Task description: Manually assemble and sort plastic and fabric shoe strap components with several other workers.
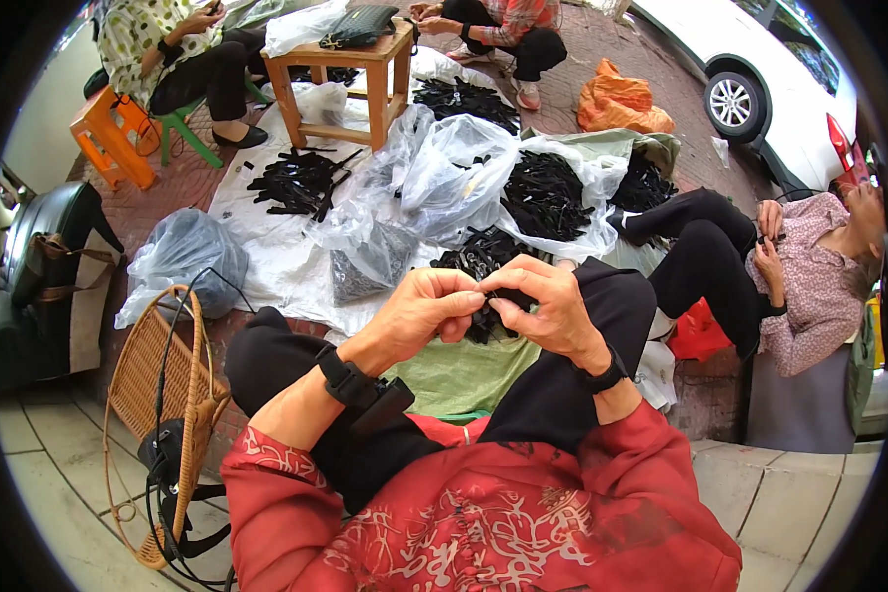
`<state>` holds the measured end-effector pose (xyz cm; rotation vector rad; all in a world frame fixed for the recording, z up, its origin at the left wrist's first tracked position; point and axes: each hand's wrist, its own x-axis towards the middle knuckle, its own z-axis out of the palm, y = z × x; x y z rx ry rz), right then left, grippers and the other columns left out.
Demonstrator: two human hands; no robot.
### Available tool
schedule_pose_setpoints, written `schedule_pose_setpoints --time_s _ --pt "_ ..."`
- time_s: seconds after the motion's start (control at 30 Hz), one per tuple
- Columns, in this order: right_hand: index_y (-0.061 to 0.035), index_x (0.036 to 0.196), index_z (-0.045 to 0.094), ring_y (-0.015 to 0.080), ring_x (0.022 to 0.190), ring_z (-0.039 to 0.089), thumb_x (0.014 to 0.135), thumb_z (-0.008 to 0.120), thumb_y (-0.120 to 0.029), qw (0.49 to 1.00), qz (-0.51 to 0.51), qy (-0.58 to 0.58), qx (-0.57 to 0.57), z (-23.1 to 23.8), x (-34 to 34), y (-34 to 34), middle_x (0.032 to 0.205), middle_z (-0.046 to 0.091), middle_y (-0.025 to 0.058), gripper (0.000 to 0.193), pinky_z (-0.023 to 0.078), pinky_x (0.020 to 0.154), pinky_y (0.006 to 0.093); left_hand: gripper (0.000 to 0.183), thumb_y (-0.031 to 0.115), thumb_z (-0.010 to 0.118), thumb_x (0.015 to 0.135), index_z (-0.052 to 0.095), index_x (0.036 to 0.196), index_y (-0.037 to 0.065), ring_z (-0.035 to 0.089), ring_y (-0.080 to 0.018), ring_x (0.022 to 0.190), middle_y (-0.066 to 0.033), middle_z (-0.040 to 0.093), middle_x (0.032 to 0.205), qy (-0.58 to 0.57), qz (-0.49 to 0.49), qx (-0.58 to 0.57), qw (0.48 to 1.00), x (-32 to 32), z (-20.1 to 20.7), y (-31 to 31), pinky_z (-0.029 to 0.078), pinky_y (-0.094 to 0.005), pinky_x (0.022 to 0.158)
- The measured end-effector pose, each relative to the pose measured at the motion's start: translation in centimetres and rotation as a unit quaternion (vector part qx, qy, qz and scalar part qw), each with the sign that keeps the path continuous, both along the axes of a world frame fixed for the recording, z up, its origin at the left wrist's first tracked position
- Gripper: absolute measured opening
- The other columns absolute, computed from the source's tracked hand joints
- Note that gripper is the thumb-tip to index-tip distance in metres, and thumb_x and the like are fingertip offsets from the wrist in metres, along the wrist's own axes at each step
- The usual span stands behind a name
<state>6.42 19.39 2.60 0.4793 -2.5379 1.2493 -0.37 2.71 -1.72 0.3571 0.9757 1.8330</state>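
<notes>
My left hand (422, 314) and my right hand (553, 308) meet above my lap, their thumbs and forefingers pinched together. A small dark bit shows between the fingertips, too small to name. Directly beyond and below the hands lies a heap of black strips (476, 259), partly hidden by my fingers. Under them, between my knees, a light green woven sheet (454, 380) is spread. Left of the hands stands a clear plastic bag (370, 259) holding small dark pieces.
More black strips (301, 185) lie on a white sheet (252, 212), beside plastic bags (459, 173) and a wooden stool (353, 57). A wicker basket (153, 370) stands at my left. Several people sit around, one person (809, 237) at my right. A white car (696, 44) is parked behind.
</notes>
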Motion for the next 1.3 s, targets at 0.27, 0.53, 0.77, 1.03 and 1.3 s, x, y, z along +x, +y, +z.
schedule_pose_setpoints --time_s 0.27,0.53,0.77,1.03,1.3 --pt "-0.0007 0.09 0.058 0.0136 0.069 0.057 0.068 0.061 -0.001 0.973 0.018 -0.141 -0.183 0.0 0.5 1.0 0.077 0.058 0.0074 0.023 0.044 0.061 0.0224 0.012 0.01 0.055 0.08 0.058 0.088 0.002 0.043 -0.0096 0.049 -0.0041 0.052 0.06 -0.079 -0.025 0.098 0.992 0.5 -0.2 -0.3 0.036 -0.0252 0.046" --pt "-0.0006 0.09 0.059 0.0139 0.069 0.056 0.069 0.062 -0.003 0.991 0.028 -0.074 -0.106 0.8 0.3 1.1 0.078 0.058 0.0069 0.02 0.044 0.061 0.0221 0.016 0.012 0.055 0.08 0.058 0.092 0.002 0.045 -0.0112 0.053 -0.0046 0.052 0.063 -0.056 -0.018 0.083 0.995 0.6 -0.1 -0.4 0.038 -0.0268 0.049" --pt "-0.0011 0.089 0.059 0.0143 0.072 0.055 0.07 0.063 -0.005 0.996 0.014 -0.066 -0.064 0.9 0.3 1.3 0.079 0.056 0.0062 0.02 0.043 0.064 0.0226 0.02 0.011 0.053 0.081 0.055 0.098 0.0 0.056 -0.0147 0.064 -0.0103 0.06 0.079 -0.088 -0.047 0.077 0.992 0.2 -0.2 -0.4 0.047 -0.0281 0.059" --pt "0.0 0.089 0.058 0.0122 0.075 0.054 0.07 0.063 -0.005 0.974 0.021 -0.165 -0.154 1.3 0.6 1.7 0.081 0.055 0.0049 0.021 0.043 0.066 0.0223 0.025 0.01 0.053 0.081 0.051 0.105 0.002 0.06 -0.0209 0.072 -0.0142 0.06 0.086 -0.069 -0.086 0.079 0.991 0.0 0.2 -1.0 0.049 -0.0326 0.068" --pt "-0.0002 0.089 0.058 0.012 0.071 0.055 0.069 0.063 -0.005 0.983 0.018 -0.141 -0.113 1.5 0.5 1.2 0.078 0.055 0.0052 0.02 0.043 0.062 0.022 0.019 0.009 0.055 0.079 0.054 0.096 0.001 0.058 -0.0158 0.061 -0.0086 0.059 0.074 -0.039 -0.051 0.029 0.998 0.2 1.2 -1.0 0.048 -0.0275 0.059"
